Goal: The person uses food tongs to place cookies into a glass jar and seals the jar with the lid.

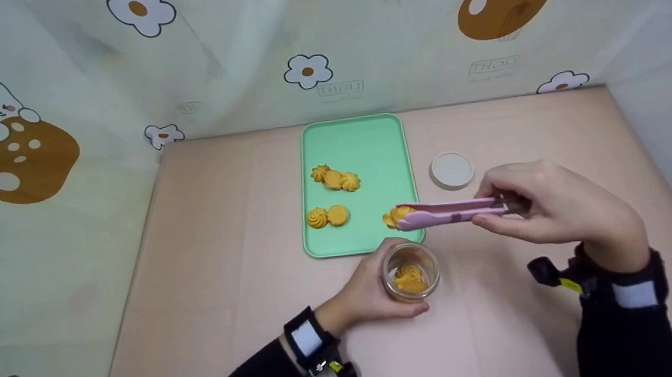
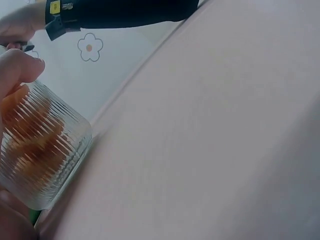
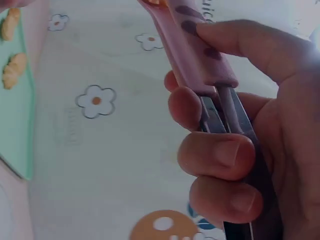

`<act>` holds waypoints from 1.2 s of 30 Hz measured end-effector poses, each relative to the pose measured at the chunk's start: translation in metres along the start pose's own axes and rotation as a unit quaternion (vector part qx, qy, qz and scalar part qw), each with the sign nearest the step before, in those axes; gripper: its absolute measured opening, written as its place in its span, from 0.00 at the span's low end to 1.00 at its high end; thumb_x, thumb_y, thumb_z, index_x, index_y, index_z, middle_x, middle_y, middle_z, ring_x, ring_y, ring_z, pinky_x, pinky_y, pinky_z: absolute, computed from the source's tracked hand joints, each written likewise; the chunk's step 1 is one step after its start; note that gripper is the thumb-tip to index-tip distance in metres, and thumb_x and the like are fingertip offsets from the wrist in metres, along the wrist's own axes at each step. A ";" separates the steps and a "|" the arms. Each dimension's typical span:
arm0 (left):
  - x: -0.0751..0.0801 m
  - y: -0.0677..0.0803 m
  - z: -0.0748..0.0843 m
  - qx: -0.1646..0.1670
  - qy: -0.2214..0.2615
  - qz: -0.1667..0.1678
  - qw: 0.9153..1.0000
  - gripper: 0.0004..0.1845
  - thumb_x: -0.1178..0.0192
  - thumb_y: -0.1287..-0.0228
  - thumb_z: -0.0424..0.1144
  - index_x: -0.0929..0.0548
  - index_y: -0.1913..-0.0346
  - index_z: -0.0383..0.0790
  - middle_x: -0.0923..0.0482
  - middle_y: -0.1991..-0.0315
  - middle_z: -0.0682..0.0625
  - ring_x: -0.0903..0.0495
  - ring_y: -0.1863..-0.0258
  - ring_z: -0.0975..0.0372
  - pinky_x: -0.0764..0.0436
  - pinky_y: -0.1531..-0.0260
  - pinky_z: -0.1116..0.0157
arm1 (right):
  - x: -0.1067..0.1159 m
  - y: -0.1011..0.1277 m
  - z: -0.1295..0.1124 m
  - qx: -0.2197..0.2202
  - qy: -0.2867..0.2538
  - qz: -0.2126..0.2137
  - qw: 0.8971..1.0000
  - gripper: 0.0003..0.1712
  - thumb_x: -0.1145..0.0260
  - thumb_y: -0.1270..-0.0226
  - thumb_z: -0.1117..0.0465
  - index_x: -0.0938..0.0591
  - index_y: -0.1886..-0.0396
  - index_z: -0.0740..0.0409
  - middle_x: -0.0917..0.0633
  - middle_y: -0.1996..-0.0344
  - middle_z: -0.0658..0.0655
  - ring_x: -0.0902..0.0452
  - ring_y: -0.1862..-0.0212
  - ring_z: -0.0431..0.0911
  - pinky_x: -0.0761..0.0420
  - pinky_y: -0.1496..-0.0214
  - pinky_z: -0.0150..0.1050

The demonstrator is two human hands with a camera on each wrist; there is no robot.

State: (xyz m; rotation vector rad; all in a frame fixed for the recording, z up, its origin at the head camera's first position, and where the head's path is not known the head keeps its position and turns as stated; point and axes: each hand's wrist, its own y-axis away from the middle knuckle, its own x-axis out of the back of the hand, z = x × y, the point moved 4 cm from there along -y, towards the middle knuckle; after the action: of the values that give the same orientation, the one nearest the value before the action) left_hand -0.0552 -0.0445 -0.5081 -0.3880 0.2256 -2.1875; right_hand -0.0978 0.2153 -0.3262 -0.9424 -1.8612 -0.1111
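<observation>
My left hand (image 1: 368,291) grips a ribbed glass jar (image 1: 410,271) that stands on the table just in front of the green tray (image 1: 368,135). Yellow cookies lie inside the jar (image 2: 37,150). My right hand (image 1: 544,202) holds pink tongs (image 1: 452,212) squeezed together, fingers wrapped round the handles (image 3: 210,75). A yellow cookie (image 1: 395,215) is pinched in the tong tips, above the tray's near right corner and just behind the jar. Several more cookies (image 1: 335,179) lie on the tray in two small groups.
A round white lid (image 1: 452,170) lies on the pink table (image 1: 230,221) right of the tray. Patterned curtain walls (image 1: 66,114) close in the back and left sides, a plain wall the right.
</observation>
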 end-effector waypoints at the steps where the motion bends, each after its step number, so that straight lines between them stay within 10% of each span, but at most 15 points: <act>1: 0.000 0.000 0.000 -0.001 -0.001 0.001 1.000 0.50 0.11 0.53 0.38 0.29 0.26 0.48 0.18 0.32 0.53 0.20 0.32 0.58 0.23 0.26 0.54 | 0.002 0.003 -0.002 0.001 -0.001 -0.003 1.000 0.16 0.17 0.39 0.62 0.15 0.61 0.40 0.28 0.77 0.38 0.37 0.77 0.31 0.38 0.80 0.23; 14: 0.004 -0.004 0.037 -0.004 0.019 -0.004 1.000 0.46 0.15 0.52 0.29 0.29 0.30 0.37 0.16 0.36 0.45 0.16 0.37 0.60 0.18 0.31 0.54 | 0.003 0.012 -0.027 -0.021 0.001 -0.064 0.998 0.16 0.16 0.38 0.59 0.16 0.64 0.36 0.25 0.75 0.34 0.32 0.77 0.28 0.34 0.79 0.21; 36: 0.004 -0.004 0.040 0.020 0.036 -0.014 0.999 0.45 0.15 0.50 0.29 0.30 0.30 0.38 0.16 0.36 0.40 0.16 0.36 0.54 0.19 0.29 0.55 | -0.012 0.006 -0.036 -0.085 0.048 -0.091 0.991 0.12 0.15 0.39 0.52 0.14 0.66 0.39 0.23 0.75 0.32 0.30 0.74 0.29 0.27 0.75 0.29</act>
State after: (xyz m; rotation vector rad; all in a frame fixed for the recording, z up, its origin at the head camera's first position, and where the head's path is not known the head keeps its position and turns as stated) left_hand -0.0467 -0.0463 -0.4683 -0.2930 0.2167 -2.2319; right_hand -0.0650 0.1956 -0.3204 -0.8649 -1.8670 -0.4246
